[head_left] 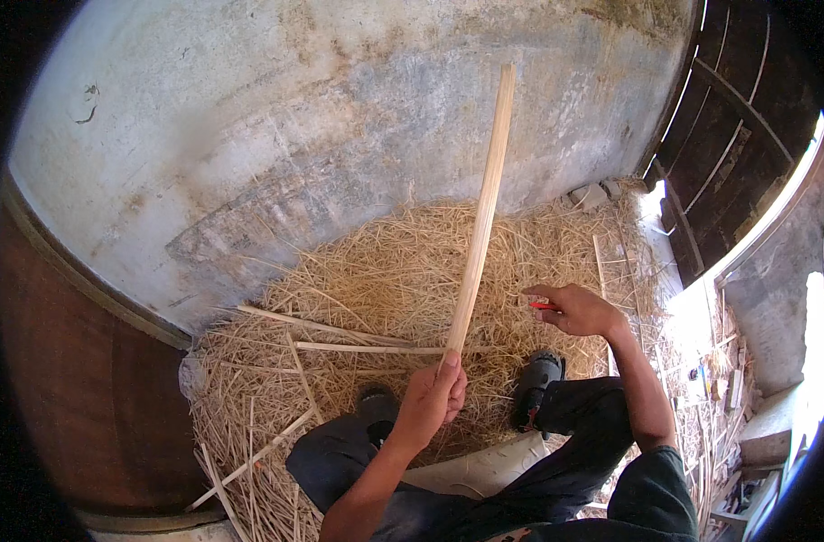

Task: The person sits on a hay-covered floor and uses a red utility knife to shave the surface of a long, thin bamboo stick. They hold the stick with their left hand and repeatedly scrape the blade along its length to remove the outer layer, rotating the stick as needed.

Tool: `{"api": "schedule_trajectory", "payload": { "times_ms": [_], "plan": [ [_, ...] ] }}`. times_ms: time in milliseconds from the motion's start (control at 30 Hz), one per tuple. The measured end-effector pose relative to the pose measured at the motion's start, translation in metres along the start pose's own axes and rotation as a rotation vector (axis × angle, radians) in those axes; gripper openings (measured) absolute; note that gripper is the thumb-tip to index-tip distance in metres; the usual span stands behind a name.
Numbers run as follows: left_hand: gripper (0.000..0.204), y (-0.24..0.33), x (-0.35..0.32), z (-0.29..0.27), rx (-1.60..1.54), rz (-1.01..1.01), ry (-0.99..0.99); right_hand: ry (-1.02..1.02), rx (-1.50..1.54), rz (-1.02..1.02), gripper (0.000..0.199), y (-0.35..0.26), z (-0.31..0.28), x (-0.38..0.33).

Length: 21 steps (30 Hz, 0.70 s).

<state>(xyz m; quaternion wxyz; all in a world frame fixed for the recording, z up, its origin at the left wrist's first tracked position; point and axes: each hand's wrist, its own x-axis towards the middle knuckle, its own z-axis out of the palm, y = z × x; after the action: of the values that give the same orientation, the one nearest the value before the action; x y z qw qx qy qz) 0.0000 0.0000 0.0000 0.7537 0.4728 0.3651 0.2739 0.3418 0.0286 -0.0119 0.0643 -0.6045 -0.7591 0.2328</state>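
- Long pale strip (480, 217) stands nearly upright over the straw (385, 280), tip towards the wall (249, 135).
- My left hand (434, 397) is closed round its lower end.
- My right hand (579, 310) pinches a small red tool (544, 306) — well apart from the strip.
- Risk, I'd judge: gripped only at the bottom, the strip could sway or bend.
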Motion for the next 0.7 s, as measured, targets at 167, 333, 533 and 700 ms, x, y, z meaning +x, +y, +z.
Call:
{"api": "schedule_trajectory", "payload": {
  "times_ms": [167, 333, 533, 700],
  "plan": [
    [0.054, 0.004, -0.001, 0.006, 0.002, -0.011, 0.012, 0.087, 0.065, 0.063, 0.047, -0.003, 0.0, -0.003],
    [0.051, -0.003, -0.001, 0.002, 0.144, 0.058, 0.071, 0.279, 0.216, 0.107, 0.04, -0.035, -0.015, -0.001],
    [0.036, 0.004, -0.002, 0.007, 0.3, 0.237, 0.101, 0.536, 0.291, -0.135, 0.027, -0.102, -0.022, -0.018],
    [0.037, 0.003, -0.001, 0.009, 0.312, 0.329, 0.125, 0.577, 0.052, -0.467, 0.025, -0.128, -0.001, -0.021]
  ]
}}
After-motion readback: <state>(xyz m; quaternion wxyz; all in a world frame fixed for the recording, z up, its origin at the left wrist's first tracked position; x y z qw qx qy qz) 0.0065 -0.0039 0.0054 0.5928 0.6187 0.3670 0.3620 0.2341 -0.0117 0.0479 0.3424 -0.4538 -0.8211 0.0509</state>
